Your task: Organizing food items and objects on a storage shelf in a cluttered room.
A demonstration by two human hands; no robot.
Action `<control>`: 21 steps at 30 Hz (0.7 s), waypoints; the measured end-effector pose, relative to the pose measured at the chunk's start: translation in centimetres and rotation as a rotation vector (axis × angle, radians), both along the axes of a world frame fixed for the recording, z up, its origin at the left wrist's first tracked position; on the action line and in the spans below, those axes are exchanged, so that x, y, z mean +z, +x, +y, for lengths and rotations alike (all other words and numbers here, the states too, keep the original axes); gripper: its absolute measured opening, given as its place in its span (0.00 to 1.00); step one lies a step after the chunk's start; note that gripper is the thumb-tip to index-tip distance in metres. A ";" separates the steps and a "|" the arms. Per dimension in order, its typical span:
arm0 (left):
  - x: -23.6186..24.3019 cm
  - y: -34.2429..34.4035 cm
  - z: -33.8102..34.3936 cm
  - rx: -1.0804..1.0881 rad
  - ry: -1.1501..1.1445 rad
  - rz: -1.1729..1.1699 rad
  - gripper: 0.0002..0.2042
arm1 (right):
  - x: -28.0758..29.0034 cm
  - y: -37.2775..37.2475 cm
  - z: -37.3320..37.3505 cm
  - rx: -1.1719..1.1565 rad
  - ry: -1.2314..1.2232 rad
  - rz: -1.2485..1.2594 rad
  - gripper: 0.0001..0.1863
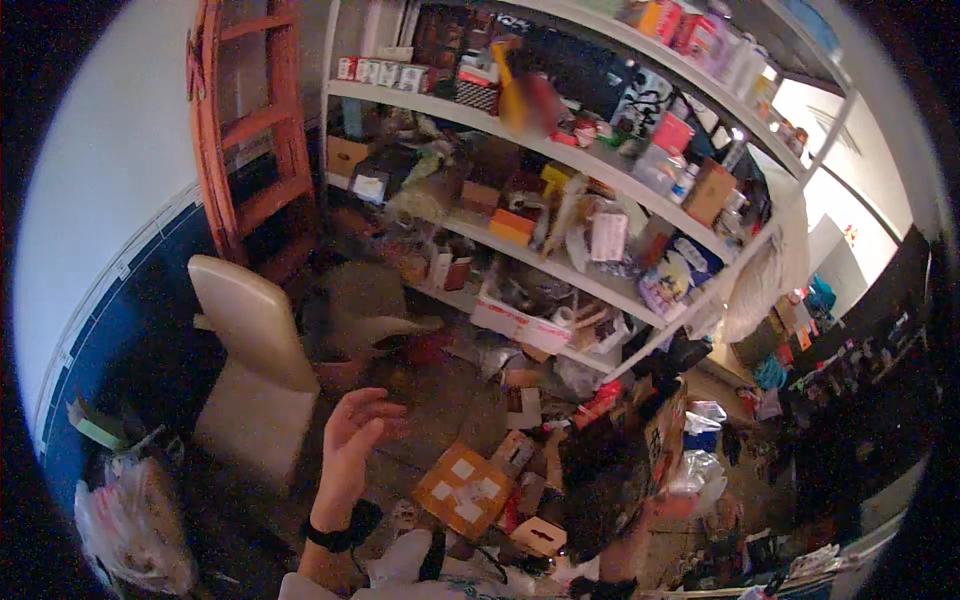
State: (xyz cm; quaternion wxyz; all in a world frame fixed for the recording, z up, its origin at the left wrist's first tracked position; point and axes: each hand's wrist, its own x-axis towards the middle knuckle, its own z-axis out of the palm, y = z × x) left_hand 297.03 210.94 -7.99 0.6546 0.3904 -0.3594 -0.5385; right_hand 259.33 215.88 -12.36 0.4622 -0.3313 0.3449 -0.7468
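Observation:
My left hand is raised at lower middle with fingers apart and nothing in them, a black band on its wrist. Below and right of it a brown cardboard box with pale labels lies on the floor. My right hand is lower right, dim and blurred, beside an upright piece of cardboard and a crumpled clear plastic bag; I cannot make out whether it grips either. A beige padded chair stands left of my left hand.
White metal shelving holds boxes, bottles and bags. An orange ladder leans by the left wall. Bulging plastic bags sit at lower left. Mixed clutter covers the floor around the shelves, and a dark cluttered area is at the right.

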 end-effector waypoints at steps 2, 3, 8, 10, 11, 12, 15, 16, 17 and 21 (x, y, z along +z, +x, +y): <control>-0.5 3.5 -1.4 0.065 -0.035 0.065 0.16 | 2.2 4.0 -3.9 0.010 0.056 0.033 0.26; -0.8 5.5 -1.4 0.096 -0.027 0.052 0.16 | 2.5 6.3 -6.1 0.042 0.086 0.034 0.26; -1.9 10.4 -1.9 0.284 0.034 0.050 0.14 | 4.7 11.5 -11.9 0.099 0.194 0.095 0.26; -2.9 11.7 -1.3 0.328 0.055 0.066 0.15 | 5.3 13.6 -13.0 0.125 0.236 0.122 0.26; -3.2 12.2 -1.1 0.358 0.074 0.081 0.15 | 6.3 14.8 -13.0 0.136 0.237 0.123 0.26; -3.2 12.8 -0.9 0.365 0.073 0.081 0.15 | 7.6 16.3 -12.5 0.270 0.340 0.158 0.28; -2.6 13.7 -0.2 0.383 0.107 0.101 0.15 | 1.2 13.4 -12.9 0.308 0.389 0.304 0.30; -2.3 13.7 -0.1 0.386 0.128 0.116 0.15 | -2.5 11.1 -13.6 0.207 0.337 0.412 0.29; -2.1 13.8 -0.1 0.395 0.151 0.131 0.15 | -4.9 9.7 -14.4 0.214 0.329 0.410 0.29; -1.5 14.4 1.3 0.389 0.190 0.125 0.15 | -0.9 11.4 -10.2 0.370 0.360 0.361 0.25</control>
